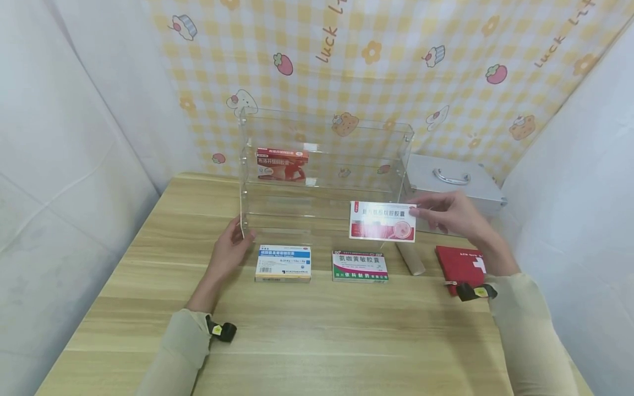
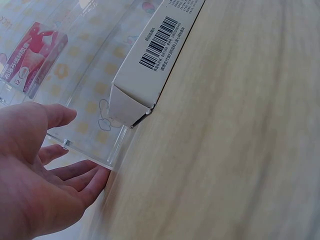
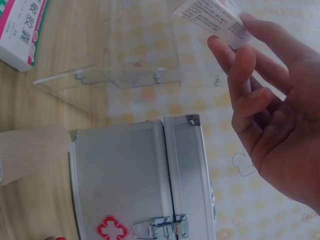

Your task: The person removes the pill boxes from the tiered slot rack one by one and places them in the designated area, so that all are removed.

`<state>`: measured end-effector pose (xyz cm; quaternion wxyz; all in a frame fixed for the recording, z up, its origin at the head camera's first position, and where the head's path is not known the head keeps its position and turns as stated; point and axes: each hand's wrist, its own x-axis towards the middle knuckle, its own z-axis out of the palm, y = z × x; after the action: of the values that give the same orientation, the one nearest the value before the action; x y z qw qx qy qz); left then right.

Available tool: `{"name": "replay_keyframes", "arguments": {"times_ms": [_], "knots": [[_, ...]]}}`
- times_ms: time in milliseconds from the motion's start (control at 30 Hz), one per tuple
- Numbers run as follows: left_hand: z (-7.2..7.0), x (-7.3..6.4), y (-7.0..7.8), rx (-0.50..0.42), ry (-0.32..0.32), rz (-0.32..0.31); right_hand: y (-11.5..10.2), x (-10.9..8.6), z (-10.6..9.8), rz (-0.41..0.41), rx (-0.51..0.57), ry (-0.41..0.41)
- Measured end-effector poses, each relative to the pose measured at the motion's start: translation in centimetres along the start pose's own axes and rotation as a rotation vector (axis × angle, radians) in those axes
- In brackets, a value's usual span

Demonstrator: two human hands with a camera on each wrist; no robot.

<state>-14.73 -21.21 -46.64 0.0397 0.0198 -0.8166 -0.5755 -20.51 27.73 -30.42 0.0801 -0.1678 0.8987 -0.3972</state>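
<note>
My right hand (image 1: 448,213) pinches a red and white medicine box (image 1: 383,228) by its right end. The box is raised in front of the clear acrylic rack (image 1: 324,201), its printed front towards me. In the right wrist view, thumb and fingertips hold the box's end (image 3: 212,17). At the rack's lower left side, my left hand (image 1: 231,247) holds the side panel, thumb on one side and fingers on the other. A red medicine box (image 1: 281,166) stands on an upper tier. Before the rack lie a blue and white box (image 1: 283,264) and a green and white box (image 1: 360,268).
Behind the rack's right end sits a silver first-aid case (image 1: 453,179) with a handle. A beige roll (image 1: 410,258) lies on the wooden table (image 1: 317,335), near a red pouch (image 1: 458,267) with a white cross. Patterned cloth (image 1: 371,77) hangs behind.
</note>
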Motion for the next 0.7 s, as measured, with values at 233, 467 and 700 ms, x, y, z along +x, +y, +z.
{"name": "replay_keyframes", "arguments": {"times_ms": [233, 467, 700], "knots": [[0.0, 0.1, -0.2, 0.001, -0.001, -0.003, 0.8, -0.4, 0.4, -0.006, 0.027, -0.020], [0.0, 0.1, -0.3, 0.001, 0.000, -0.005, 0.6, -1.0, 1.1, 0.009, 0.004, -0.031], [0.0, 0.1, -0.4, -0.003, 0.000, 0.001, -1.3, -2.2, 1.7, 0.044, 0.005, -0.041]]}}
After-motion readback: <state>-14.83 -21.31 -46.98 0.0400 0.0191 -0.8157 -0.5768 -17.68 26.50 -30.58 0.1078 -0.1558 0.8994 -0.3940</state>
